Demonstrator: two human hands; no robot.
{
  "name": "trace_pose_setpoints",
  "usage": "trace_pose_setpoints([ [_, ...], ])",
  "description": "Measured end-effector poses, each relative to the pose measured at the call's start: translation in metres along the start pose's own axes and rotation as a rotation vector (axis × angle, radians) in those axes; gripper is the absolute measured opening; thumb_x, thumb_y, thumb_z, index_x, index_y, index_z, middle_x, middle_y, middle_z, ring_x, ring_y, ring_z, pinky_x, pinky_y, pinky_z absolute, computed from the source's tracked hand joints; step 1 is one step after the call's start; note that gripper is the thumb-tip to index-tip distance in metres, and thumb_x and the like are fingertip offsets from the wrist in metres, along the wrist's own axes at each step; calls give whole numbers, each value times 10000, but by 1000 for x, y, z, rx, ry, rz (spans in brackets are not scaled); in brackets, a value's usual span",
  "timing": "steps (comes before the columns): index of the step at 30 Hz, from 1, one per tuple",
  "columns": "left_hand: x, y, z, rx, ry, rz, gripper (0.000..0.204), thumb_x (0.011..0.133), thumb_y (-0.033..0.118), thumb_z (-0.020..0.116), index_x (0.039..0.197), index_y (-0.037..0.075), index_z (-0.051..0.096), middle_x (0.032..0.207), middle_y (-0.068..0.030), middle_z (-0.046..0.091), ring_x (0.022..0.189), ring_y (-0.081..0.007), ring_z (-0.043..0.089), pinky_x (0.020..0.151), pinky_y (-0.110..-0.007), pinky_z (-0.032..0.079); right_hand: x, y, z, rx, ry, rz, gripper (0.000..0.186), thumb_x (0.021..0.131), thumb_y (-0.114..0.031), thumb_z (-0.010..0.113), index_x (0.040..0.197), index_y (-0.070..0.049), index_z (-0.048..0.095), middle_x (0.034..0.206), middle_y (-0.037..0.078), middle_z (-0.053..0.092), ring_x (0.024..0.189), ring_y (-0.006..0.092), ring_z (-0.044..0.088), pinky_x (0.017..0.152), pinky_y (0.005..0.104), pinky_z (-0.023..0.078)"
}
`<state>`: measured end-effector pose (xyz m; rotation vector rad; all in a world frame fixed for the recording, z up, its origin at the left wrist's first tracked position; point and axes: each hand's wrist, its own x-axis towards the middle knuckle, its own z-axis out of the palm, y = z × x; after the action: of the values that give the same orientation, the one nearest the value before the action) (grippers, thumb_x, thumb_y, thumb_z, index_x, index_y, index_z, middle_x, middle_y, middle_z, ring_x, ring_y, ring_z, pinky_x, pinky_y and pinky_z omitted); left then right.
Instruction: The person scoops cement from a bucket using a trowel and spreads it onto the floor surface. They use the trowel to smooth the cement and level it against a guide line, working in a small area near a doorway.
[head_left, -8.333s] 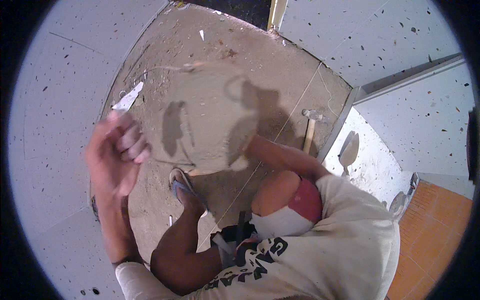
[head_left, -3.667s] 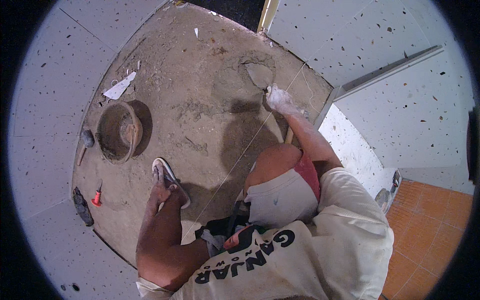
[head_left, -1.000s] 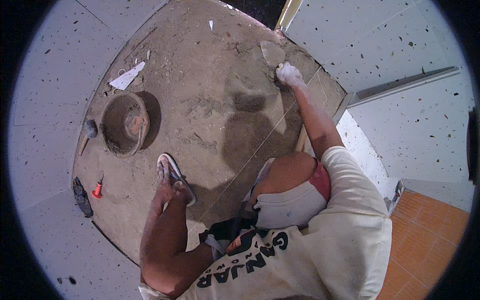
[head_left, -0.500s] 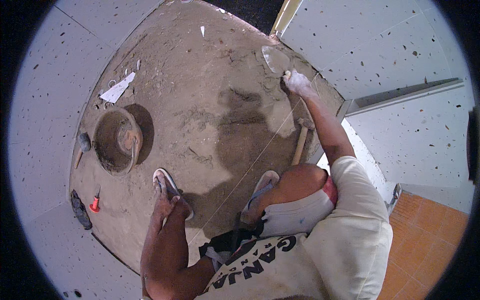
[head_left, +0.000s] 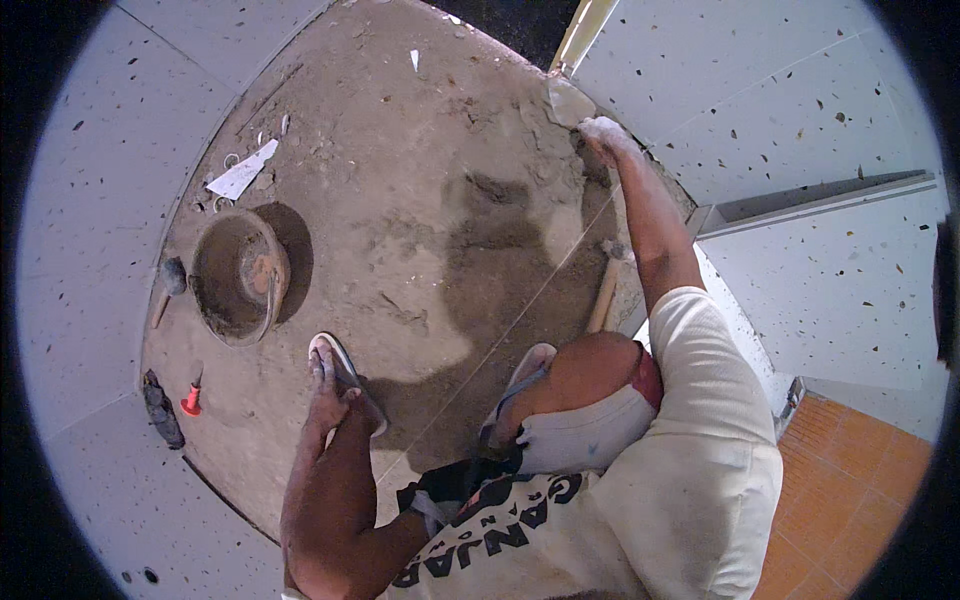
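Held the trowel (head_left: 571,102) with closed fingers of the right hand (head_left: 605,138), near the yellow frame (head_left: 583,38) at the floor's (head_left: 375,150) edge. Rested the left hand (head_left: 328,398), with stretched fingers, on the left foot (head_left: 348,368).

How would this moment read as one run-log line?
right hand: holding trowel, at floor's edge | left hand: at left sandal | bucket: on floor, left | hammer: on floor, right

The pale, broad-bladed trowel (head_left: 571,103) points away at the far right edge of the rough brown floor (head_left: 385,165).
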<state>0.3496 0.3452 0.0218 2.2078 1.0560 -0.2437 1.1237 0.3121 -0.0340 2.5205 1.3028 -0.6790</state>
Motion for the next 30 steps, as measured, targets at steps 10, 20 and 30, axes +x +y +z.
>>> trace_pose_setpoints([
  [10, 5, -7, 15, -32, 5, 15, 1032, 764, 225, 698, 1500, 76, -11, 1524, -299, -6, 1413, -461, -6, 1149, -495, 93, -119, 19, 4, 1196, -84, 455, 306, 911, -402, 482, 778, -134, 549, 569, 39, 490, 440, 196, 483, 417, 382, 434],
  [20, 5, -12, 20, -25, 70, -12, 1033, 759, 199, 701, 1499, 69, -9, 1516, -316, 1, 1407, -477, 2, 1148, -502, 102, -237, -42, 41, 1473, -460, 310, 332, 943, -415, 468, 937, -94, 550, 591, -19, 481, 411, 89, 446, 357, 233, 423],
  [30, 9, -31, 25, 3, 29, -4, 1001, 780, 218, 693, 1506, 102, 14, 1517, -313, -9, 1406, -482, -5, 1145, -511, 97, -296, -49, 1, 934, -538, 161, 393, 888, -472, 554, 918, -81, 558, 603, -23, 493, 439, 89, 464, 378, 260, 400],
])
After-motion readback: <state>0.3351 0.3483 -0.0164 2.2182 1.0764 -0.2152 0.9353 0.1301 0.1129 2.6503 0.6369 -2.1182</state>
